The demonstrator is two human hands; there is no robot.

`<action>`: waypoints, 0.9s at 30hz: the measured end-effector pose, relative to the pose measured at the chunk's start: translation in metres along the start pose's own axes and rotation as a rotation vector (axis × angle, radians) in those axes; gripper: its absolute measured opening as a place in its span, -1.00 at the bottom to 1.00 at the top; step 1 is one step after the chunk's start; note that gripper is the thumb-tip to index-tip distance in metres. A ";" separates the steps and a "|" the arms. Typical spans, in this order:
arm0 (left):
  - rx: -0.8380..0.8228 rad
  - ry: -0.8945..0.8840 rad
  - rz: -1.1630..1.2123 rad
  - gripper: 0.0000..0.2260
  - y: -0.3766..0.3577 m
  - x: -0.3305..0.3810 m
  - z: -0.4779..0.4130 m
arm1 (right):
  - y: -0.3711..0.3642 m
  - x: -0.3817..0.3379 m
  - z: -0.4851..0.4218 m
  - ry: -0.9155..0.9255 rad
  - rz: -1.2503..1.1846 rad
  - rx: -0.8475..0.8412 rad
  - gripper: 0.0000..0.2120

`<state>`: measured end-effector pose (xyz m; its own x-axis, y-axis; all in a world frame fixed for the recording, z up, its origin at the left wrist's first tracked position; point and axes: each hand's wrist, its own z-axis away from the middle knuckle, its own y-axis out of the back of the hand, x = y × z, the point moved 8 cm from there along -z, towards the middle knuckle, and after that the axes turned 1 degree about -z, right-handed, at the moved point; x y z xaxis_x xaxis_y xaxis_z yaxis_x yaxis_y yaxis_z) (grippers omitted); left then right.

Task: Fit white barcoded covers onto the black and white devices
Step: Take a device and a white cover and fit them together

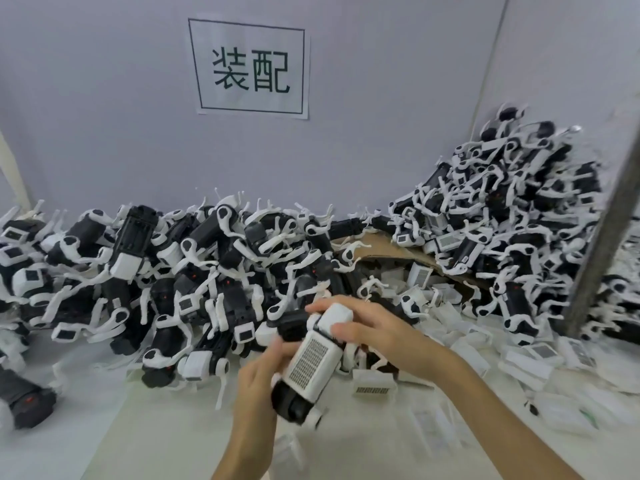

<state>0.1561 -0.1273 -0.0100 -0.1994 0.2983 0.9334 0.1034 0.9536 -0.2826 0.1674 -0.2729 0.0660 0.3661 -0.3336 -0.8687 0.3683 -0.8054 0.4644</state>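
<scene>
I hold one black and white device [298, 401] tilted above the table, low in the middle of the view. A white barcoded cover [311, 358] lies on its upper face, barcode facing me. My left hand [258, 382] grips the device's lower left side, thumb against the cover's edge. My right hand [360, 327] curls over the device's upper white end, fingers wrapped round it. A loose barcoded cover [374, 386] lies on the table just right of the device.
A long heap of black and white devices [194, 265] runs along the grey wall, rising into a tall pile [512, 209] at the right. Several loose white covers [519, 362] litter the table's right side. A cardboard flap [391, 247] and a grey post [602, 244] stand right.
</scene>
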 end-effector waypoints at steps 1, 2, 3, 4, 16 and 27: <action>0.007 0.019 0.003 -0.45 0.000 -0.002 -0.001 | 0.002 0.000 0.005 -0.013 -0.003 -0.018 -0.68; 0.014 0.032 0.017 -0.43 0.000 -0.003 -0.002 | 0.003 0.002 0.010 -0.028 -0.017 -0.036 -0.68; 0.025 0.036 0.037 -0.41 0.000 -0.002 -0.004 | 0.003 0.002 0.014 -0.043 -0.055 -0.065 -0.69; 0.038 0.032 0.055 -0.40 0.001 -0.001 -0.006 | 0.003 0.003 0.021 -0.065 -0.102 -0.101 -0.70; -0.093 0.215 0.086 -0.39 -0.002 -0.017 -0.017 | 0.297 -0.123 -0.010 0.119 -0.230 0.927 -0.35; 0.137 -0.045 -0.269 -0.81 0.011 0.003 -0.005 | 0.091 0.036 0.003 -0.053 0.305 0.617 -0.63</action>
<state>0.1620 -0.1162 -0.0095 -0.2450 0.0331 0.9690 -0.0907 0.9943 -0.0569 0.2118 -0.3596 0.0769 0.3284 -0.6001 -0.7294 -0.3040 -0.7983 0.5199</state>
